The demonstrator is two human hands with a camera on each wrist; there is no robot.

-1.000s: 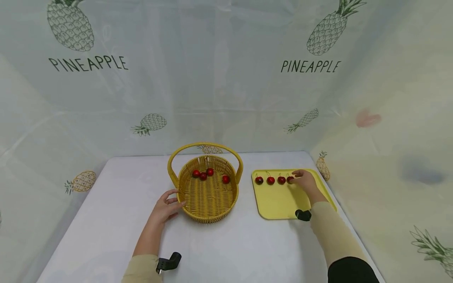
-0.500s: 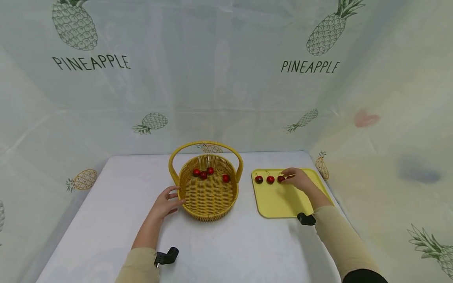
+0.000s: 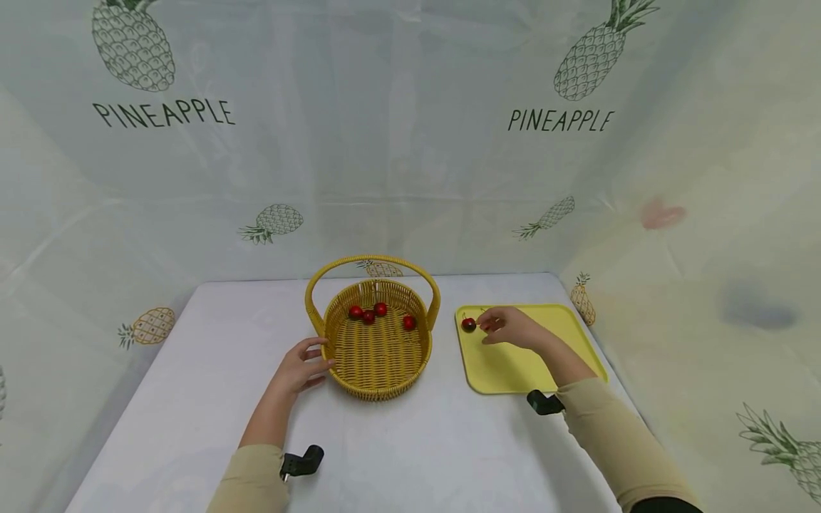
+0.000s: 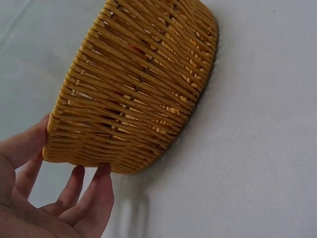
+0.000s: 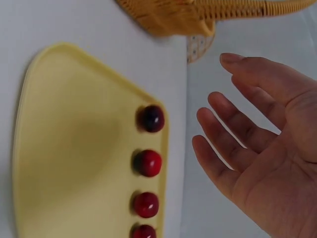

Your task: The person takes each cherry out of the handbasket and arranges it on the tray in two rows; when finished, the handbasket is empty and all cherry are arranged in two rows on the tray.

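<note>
A yellow wicker basket [image 3: 378, 356] with a tall arched handle holds several red cherries [image 3: 368, 317]. At its left side my left hand [image 3: 306, 365] holds the rim, its thumb at the edge and fingers against the outer wall, as the left wrist view also shows. My right hand [image 3: 513, 329] hovers over the back of a yellow tray [image 3: 513, 377]. In the right wrist view its fingers are spread and relaxed, with nothing between them. A dark cherry [image 3: 469, 325] sits in the tray's back left corner; more cherries [image 5: 147, 162] in the row are covered by the hand in the head view.
A white table [image 3: 410, 456] bears the basket and the tray, which stand apart. Pale curtains [image 3: 410, 142] printed with pineapples enclose the back and sides. Black wrist cameras [image 3: 303, 461] are strapped to both forearms.
My right hand has moved left along the row of cherries, from the fourth one towards the first. The left hand has stayed at the basket, and the cherries in the basket have not moved.
</note>
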